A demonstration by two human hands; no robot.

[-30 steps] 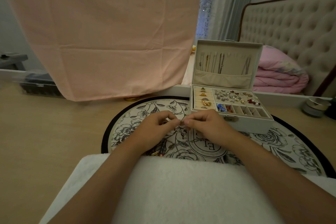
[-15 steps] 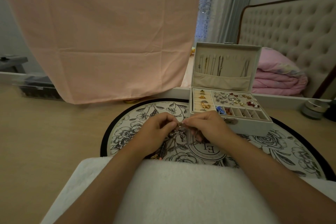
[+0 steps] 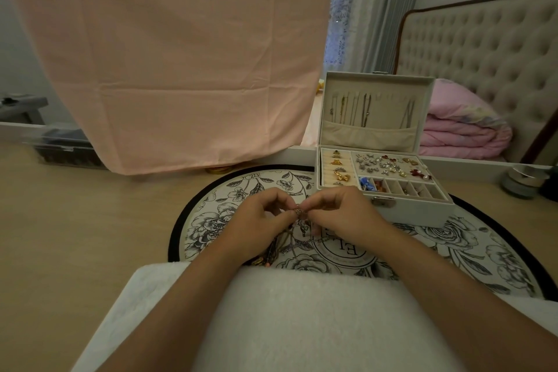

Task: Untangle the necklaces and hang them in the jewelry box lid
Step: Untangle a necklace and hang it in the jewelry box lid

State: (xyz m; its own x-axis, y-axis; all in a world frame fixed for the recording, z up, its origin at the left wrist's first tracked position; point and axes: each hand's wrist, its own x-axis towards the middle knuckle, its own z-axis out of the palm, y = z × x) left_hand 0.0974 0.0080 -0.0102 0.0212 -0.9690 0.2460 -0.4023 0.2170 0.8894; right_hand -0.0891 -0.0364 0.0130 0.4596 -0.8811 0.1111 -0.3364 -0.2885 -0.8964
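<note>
Metal necklaces (image 3: 299, 212) seemingly trail nearward from left hand (image 3: 256, 228) and right hand (image 3: 344, 216).

The jewelry box (image 3: 392, 208) stands on the mat (image 3: 229, 190), behind the necklaces (image 3: 299, 232).

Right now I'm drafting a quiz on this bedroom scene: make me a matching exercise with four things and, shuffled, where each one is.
Things: 1 jewelry box lid; 2 tangled necklaces; 3 pink quilt; 4 floral mat.
Places: A folded by the headboard; B pinched between left hand and right hand; C under the jewelry box; D upright, chains hanging inside.
Pairs: 1-D, 2-B, 3-A, 4-C.
</note>
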